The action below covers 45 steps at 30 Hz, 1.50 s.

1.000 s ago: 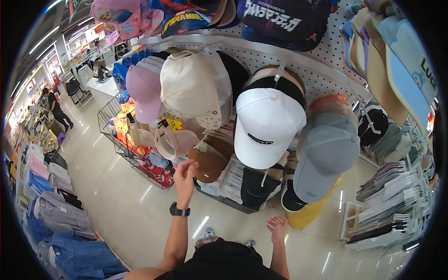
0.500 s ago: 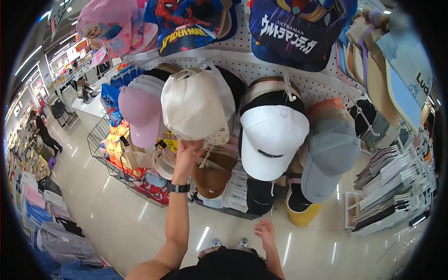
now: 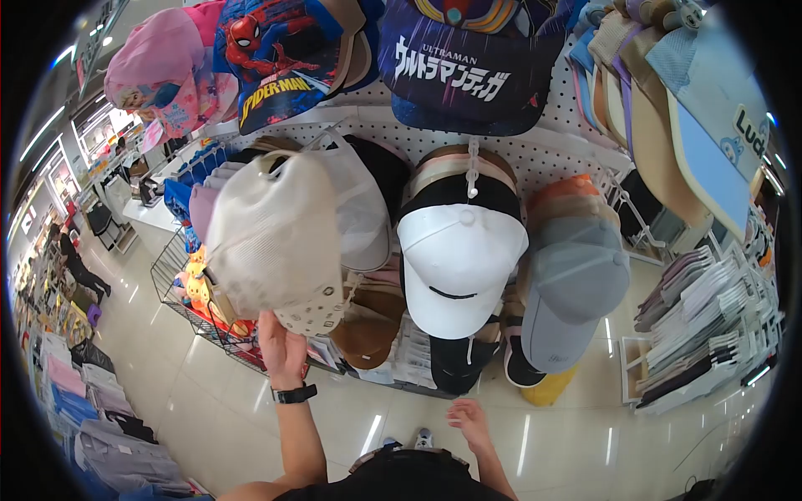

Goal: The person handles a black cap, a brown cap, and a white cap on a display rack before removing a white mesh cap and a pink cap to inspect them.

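Note:
A cream cap (image 3: 271,230) with small printed marks near its lower edge hangs large at the left of the pegboard. My left hand (image 3: 282,346), a watch on its wrist, pinches that cap from below at its bottom edge; some fingertips are hidden by it. Just behind the cap is a paler white cap (image 3: 361,209). My right hand (image 3: 470,422) floats low over the floor with nothing in it, its fingers loosely bent and apart. Nearest above it hangs a black cap (image 3: 455,367), below a white baseball cap (image 3: 464,263) with a dark bar on its brim.
Grey caps (image 3: 576,271) hang to the right, brown caps (image 3: 368,334) lower down. Character caps (image 3: 476,79) jut out overhead. A wire basket (image 3: 171,275) of plush toys stands at left, a clothes rack (image 3: 693,334) at right. A person (image 3: 77,263) stands far off left.
My left hand has drawn the cream cap left and closer to me, away from the white cap behind it. My view has shifted slightly; my right hand stays low and empty.

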Tool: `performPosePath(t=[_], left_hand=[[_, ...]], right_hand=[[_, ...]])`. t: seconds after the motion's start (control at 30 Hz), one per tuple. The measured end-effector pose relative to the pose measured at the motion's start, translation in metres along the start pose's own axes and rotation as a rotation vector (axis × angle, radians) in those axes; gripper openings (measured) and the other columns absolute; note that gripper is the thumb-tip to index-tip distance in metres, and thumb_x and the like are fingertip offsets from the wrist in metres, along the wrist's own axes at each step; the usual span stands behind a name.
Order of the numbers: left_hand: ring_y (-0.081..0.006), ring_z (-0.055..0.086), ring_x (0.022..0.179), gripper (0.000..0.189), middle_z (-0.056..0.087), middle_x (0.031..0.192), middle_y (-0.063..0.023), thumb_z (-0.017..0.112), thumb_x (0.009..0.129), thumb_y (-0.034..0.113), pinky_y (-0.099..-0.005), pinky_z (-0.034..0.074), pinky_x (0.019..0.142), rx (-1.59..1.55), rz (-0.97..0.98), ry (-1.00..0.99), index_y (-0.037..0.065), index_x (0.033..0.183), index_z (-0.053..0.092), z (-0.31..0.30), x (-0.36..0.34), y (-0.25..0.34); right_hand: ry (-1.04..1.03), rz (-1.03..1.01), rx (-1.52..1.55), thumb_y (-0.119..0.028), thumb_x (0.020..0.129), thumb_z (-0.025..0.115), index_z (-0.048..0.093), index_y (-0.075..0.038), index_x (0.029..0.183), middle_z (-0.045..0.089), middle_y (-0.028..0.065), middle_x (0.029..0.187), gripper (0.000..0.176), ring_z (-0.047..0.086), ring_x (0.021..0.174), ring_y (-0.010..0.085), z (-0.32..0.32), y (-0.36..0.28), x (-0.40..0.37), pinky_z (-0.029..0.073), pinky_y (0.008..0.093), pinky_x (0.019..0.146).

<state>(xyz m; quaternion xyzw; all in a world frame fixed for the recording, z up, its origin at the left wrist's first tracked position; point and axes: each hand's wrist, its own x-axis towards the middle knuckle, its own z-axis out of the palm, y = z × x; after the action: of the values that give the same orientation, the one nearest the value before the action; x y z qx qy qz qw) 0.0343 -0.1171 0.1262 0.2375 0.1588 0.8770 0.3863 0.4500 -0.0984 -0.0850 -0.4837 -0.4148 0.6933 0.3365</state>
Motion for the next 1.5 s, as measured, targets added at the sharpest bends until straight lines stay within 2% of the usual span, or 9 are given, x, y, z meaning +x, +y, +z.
performPosePath(t=[0.23,0.6,0.63,0.7,0.77,0.83,1.07,1.3,1.5], left_hand=[[-0.0276,0.060,0.129,0.044,0.061,0.145,-0.0144,0.052,0.107,0.021,-0.0427,0.043,0.119,-0.411,-0.011,0.133,0.005,0.148,0.051,-0.088,-0.045,0.019],[-0.0282,0.066,0.120,0.045,0.064,0.137,-0.0173,0.052,0.105,0.021,-0.0402,0.054,0.107,1.075,-0.383,0.271,0.004,0.146,0.052,-0.179,-0.243,-0.068],[-0.0282,0.066,0.120,0.045,0.064,0.137,-0.0173,0.052,0.105,0.021,-0.0402,0.054,0.107,1.065,-0.395,0.299,0.004,0.146,0.052,-0.161,-0.246,-0.069],[-0.0303,0.068,0.118,0.045,0.065,0.136,-0.0173,0.047,0.104,0.014,-0.0414,0.059,0.101,-0.051,-0.527,0.644,0.004,0.147,0.052,-0.096,-0.221,-0.055],[-0.0326,0.069,0.118,0.047,0.066,0.134,-0.0173,0.042,0.101,0.010,-0.0440,0.058,0.103,-0.119,-0.504,0.751,0.004,0.147,0.052,-0.102,-0.229,-0.051],[-0.0332,0.069,0.117,0.047,0.067,0.133,-0.0172,0.043,0.101,0.013,-0.0441,0.058,0.103,-0.138,-0.486,0.670,0.004,0.146,0.053,-0.167,-0.250,-0.066],[-0.0297,0.066,0.123,0.051,0.067,0.133,-0.0155,0.047,0.104,0.018,-0.0480,0.055,0.106,-0.087,-0.252,0.504,0.005,0.153,0.050,-0.136,-0.214,-0.028],[-0.0197,0.060,0.125,0.050,0.066,0.136,-0.0100,0.063,0.103,0.023,-0.0376,0.043,0.112,0.822,-0.238,0.516,0.004,0.148,0.058,-0.115,-0.163,0.009],[-0.0252,0.064,0.122,0.045,0.069,0.128,-0.0157,0.067,0.098,0.019,-0.0374,0.047,0.108,1.088,-0.098,-0.236,0.000,0.138,0.063,-0.010,-0.114,0.054]], right_hand=[[-0.116,0.004,0.032,-0.013,0.105,0.060,0.059,-0.006,0.126,0.072,0.0114,0.110,0.022,0.072,0.100,0.0224,0.011,-0.002,0.007,0.059,0.0366,0.084],[-0.673,-0.170,0.314,-0.035,0.112,0.049,0.050,-0.002,0.143,0.069,0.0195,0.125,0.045,0.069,0.114,0.0252,0.093,-0.138,-0.010,0.054,0.0382,0.097],[-0.823,-0.191,0.392,-0.032,0.111,0.052,0.050,-0.001,0.143,0.069,0.0201,0.125,0.044,0.069,0.113,0.0246,0.099,-0.154,-0.013,0.053,0.0369,0.097],[-0.844,-0.141,0.191,-0.027,0.110,0.055,0.049,-0.001,0.143,0.068,0.0191,0.124,0.042,0.068,0.113,0.0223,0.104,-0.176,-0.020,0.055,0.0353,0.095],[-0.867,-0.108,-0.003,-0.021,0.109,0.058,0.049,0.000,0.142,0.067,0.0181,0.124,0.040,0.068,0.113,0.0201,0.121,-0.187,-0.028,0.056,0.0337,0.092],[-0.683,-0.174,-0.205,-0.005,0.105,0.058,0.048,0.000,0.144,0.067,0.0151,0.121,0.041,0.068,0.109,0.0164,0.141,-0.188,-0.036,0.057,0.0298,0.087],[-0.852,-0.011,0.018,0.006,0.097,0.067,0.040,-0.002,0.150,0.062,0.0131,0.126,0.060,0.068,0.098,0.0155,0.178,-0.190,-0.031,0.058,0.0295,0.085],[-0.741,-0.341,-0.162,0.005,0.090,0.074,0.051,0.002,0.140,0.069,0.0155,0.125,0.055,0.070,0.107,0.0184,0.217,-0.193,-0.044,0.057,0.0332,0.094],[-0.693,-0.498,-0.442,0.002,0.089,0.077,0.060,0.002,0.131,0.072,0.0151,0.119,0.045,0.072,0.106,0.0207,0.245,-0.187,-0.044,0.056,0.0341,0.098]])
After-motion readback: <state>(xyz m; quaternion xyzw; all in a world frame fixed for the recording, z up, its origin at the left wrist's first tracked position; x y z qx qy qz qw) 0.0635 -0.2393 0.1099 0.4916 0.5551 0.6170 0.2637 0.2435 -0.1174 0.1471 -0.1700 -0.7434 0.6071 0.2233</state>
